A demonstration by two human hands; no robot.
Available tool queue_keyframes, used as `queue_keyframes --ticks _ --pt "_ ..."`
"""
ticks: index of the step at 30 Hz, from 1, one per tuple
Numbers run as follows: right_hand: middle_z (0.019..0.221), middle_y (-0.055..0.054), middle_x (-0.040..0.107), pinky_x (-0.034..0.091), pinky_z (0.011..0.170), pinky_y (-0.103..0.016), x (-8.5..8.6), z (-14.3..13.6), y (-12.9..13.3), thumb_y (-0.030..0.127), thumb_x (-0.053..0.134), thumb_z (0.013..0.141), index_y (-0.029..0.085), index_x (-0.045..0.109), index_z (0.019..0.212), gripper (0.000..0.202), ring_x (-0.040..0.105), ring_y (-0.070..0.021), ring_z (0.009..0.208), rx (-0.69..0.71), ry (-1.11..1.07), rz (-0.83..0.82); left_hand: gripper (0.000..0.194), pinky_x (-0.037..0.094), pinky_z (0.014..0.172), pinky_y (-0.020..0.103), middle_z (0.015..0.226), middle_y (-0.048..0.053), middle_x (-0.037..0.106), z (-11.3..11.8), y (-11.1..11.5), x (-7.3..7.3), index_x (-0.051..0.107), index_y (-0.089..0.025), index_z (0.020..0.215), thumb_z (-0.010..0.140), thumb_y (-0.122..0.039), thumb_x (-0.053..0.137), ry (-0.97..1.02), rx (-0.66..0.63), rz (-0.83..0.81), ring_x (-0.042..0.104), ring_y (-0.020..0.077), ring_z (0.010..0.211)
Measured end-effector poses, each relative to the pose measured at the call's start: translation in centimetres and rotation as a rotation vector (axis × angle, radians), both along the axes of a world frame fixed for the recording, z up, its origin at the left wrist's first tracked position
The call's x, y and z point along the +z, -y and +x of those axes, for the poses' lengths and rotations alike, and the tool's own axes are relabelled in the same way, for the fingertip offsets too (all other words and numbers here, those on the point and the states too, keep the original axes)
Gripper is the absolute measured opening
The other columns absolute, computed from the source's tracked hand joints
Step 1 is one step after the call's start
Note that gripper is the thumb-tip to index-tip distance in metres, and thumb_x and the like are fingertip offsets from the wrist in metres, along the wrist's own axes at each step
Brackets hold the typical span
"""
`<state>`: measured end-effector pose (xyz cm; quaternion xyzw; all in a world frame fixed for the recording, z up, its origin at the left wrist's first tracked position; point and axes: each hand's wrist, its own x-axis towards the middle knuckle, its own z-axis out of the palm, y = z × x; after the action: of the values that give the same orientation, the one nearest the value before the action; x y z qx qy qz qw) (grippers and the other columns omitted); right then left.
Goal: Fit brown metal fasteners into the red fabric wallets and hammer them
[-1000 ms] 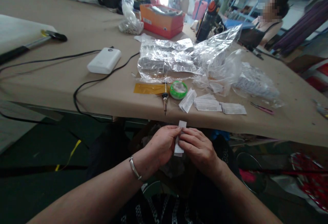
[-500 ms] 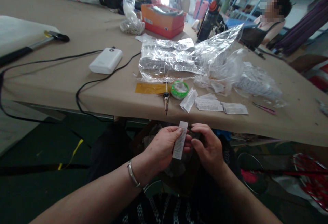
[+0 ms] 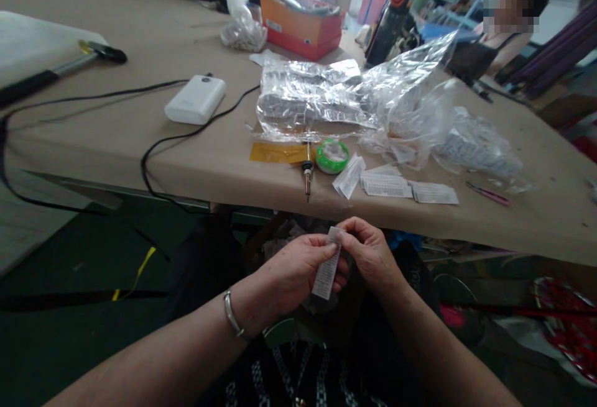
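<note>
Just below the table edge, my left hand grips a narrow white printed label, thumb across its front. My right hand is closed at the label's upper end, thumb and forefinger pinching its corner. On the table in front lie small stacks of similar labels. A pen-shaped tool with a metal tip, resembling a soldering iron, points toward me. Beside it sits a round green-rimmed container with whitish stuff inside. A strip of amber film lies under the tool.
Crinkled clear plastic and a bag of labels lie behind. A white power bank with black cables stands left. Pink-handled tweezers lie right. Farther back are an orange box, a dark bottle and a seated person.
My right hand has moved in from beside the label and now pinches its upper end. The label sits slightly lower, still in my left hand. The camera view has shifted a little.
</note>
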<state>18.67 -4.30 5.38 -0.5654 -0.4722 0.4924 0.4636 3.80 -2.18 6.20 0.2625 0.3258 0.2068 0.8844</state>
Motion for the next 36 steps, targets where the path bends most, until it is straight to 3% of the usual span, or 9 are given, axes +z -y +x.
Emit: queue_keyframes --ticks 6,11,14,16,19,22,26,31,36 --pt "0.061 0.005 0.054 0.040 0.054 -0.021 -0.2 -0.2 -0.1 0.033 0.062 0.077 0.018 0.056 0.073 0.017 0.046 -0.0080 0.053 -0.002 -0.029 -0.013 0.016 0.051 0.060 0.030 0.073 0.006 0.062 -0.5 -0.1 -0.2 0.061 -0.011 0.084 0.080 -0.026 0.061 0.050 -0.014 -0.044 0.062 0.0151 0.058" --pt "0.064 0.004 0.057 0.043 0.056 -0.021 -0.6 -0.4 -0.1 0.035 0.063 0.078 0.018 0.057 0.075 0.018 0.051 -0.0090 0.056 0.019 -0.025 0.001 0.017 0.047 0.052 0.025 0.067 0.001 0.055 -0.6 -0.2 -0.3 0.057 -0.012 0.078 0.078 -0.027 0.064 0.031 0.003 -0.045 0.058 0.0125 0.053" --pt "0.076 0.002 0.061 0.046 0.061 -0.020 -1.1 -0.1 -0.2 0.034 0.065 0.078 0.021 0.061 0.088 0.018 0.056 -0.0095 0.065 0.009 -0.094 0.029 0.019 0.042 0.048 0.021 0.066 0.001 0.054 -0.8 -0.2 -0.3 0.057 -0.012 0.077 0.078 -0.030 0.064 0.038 -0.001 -0.019 0.055 0.0102 0.050" --pt "0.090 0.000 0.064 0.050 0.068 -0.022 -1.3 0.2 -0.3 0.034 0.067 0.076 0.024 0.061 0.103 0.029 0.061 -0.0118 0.076 0.065 -0.185 0.037 0.020 0.040 0.047 0.021 0.067 0.001 0.054 -0.9 -0.1 -0.2 0.057 -0.012 0.077 0.077 -0.031 0.065 0.039 -0.012 -0.003 0.053 0.0093 0.050" --pt "0.104 -0.005 0.065 0.054 0.073 -0.029 -1.4 0.6 -0.5 0.034 0.065 0.076 0.023 0.058 0.114 0.041 0.064 -0.0166 0.086 0.289 -0.280 -0.058 0.023 0.039 0.047 0.020 0.065 0.001 0.055 -0.9 0.1 0.2 0.058 -0.012 0.076 0.076 -0.034 0.065 0.023 -0.051 0.015 0.053 0.0089 0.050" --pt "0.117 -0.009 0.062 0.054 0.079 -0.034 -1.3 0.6 -0.6 0.034 0.066 0.073 0.020 0.061 0.103 0.033 0.063 -0.0210 0.097 0.412 -0.358 -0.099 0.024 0.038 0.047 0.019 0.060 0.002 0.055 -0.8 0.3 0.7 0.058 -0.012 0.077 0.078 -0.035 0.064 -0.005 -0.081 0.034 0.052 0.0093 0.049" --pt "0.124 -0.011 0.058 0.056 0.076 -0.037 -1.5 0.1 -0.6 0.039 0.062 0.077 0.018 0.057 0.086 0.023 0.063 -0.0232 0.100 0.446 -0.422 -0.049 0.022 0.037 0.045 0.019 0.060 0.001 0.055 -0.6 0.5 0.8 0.058 -0.014 0.085 0.079 -0.034 0.062 -0.055 -0.073 0.056 0.051 0.0097 0.048" --pt "0.110 -0.010 0.064 0.056 0.065 -0.031 -1.7 -0.1 -0.1 0.040 0.053 0.084 0.019 0.057 0.106 0.030 0.066 -0.0189 0.082 0.334 -0.184 0.066 0.025 0.036 0.047 0.019 0.060 0.001 0.055 -0.7 0.4 0.2 0.056 -0.013 0.074 0.081 -0.036 0.059 -0.034 -0.075 0.069 0.051 0.0084 0.048" --pt "0.114 -0.008 0.060 0.048 0.090 -0.037 -0.7 0.1 0.6 0.031 0.055 0.085 0.023 0.055 0.119 0.035 0.059 -0.0212 0.103 0.101 0.396 0.370 0.022 0.037 0.047 0.019 0.062 0.000 0.055 -1.1 0.1 0.0 0.056 -0.014 0.077 0.079 -0.034 0.063 -0.007 -0.016 0.051 0.052 0.0088 0.050"
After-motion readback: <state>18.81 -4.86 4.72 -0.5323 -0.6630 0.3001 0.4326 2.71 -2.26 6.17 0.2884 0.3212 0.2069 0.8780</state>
